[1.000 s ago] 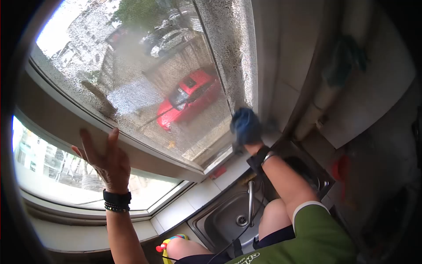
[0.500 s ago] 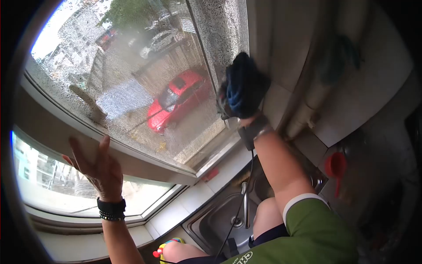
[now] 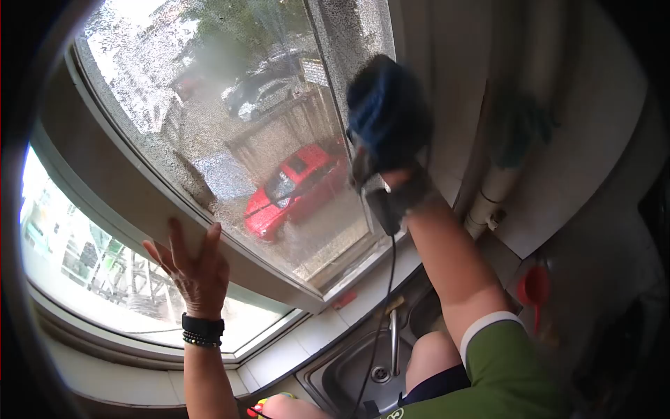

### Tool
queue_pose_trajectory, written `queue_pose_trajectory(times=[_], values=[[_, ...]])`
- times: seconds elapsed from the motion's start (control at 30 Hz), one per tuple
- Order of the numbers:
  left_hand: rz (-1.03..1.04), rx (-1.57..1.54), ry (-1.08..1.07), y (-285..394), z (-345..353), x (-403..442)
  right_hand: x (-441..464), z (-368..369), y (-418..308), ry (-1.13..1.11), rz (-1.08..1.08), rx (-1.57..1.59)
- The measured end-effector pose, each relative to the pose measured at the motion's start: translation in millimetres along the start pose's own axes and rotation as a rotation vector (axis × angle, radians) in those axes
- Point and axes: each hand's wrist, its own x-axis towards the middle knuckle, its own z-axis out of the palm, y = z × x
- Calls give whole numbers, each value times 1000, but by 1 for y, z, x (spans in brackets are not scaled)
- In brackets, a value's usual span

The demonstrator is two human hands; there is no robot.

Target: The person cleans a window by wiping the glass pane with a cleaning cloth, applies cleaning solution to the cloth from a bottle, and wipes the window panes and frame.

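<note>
1. Head view: the right hand [image 3: 398,177] is clenched around a dark blue cloth [image 3: 388,112]. The fingers are hidden by this cloth, and the picture is blurred there, so the exact grip I cannot tell.
2. The cloth lies directly beyond the right wrist, and its long axis follows roughly the direction of the forearm. In this view it overlaps the right edge of the window glass [image 3: 202,112]; whether it touches the glass, I cannot tell.
3. The left hand [image 3: 199,269] is released and holds nothing, with fingers spread at the window frame [image 3: 143,192]; contact is not clear. It is well apart from the cloth.
</note>
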Motion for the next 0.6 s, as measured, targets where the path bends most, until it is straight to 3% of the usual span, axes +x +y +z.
queue_pose_trajectory(times=[0.07, 0.2, 0.33, 0.4, 0.5, 0.57, 0.6], values=[[-9, 3, -8, 1, 0, 2, -15, 24, 12, -134, 235, 519], [-45, 19, -24, 0, 1, -3, -83, 36, 26, -296, 548, 743], [-20, -19, 59, 4, -1, 3, -140, -34, -1, -329, 161, 151], [-16, -18, 51, 3, -1, 1, -166, -25, 14, -388, 151, 141], [-45, -4, -33, -1, 2, -5, -125, -26, -3, -186, 121, -79], [-39, -1, -19, -1, 3, -6, -46, -19, -32, -89, -50, -493], [-32, -5, -19, -1, 3, -7, -17, 6, -18, 58, -452, -1216]])
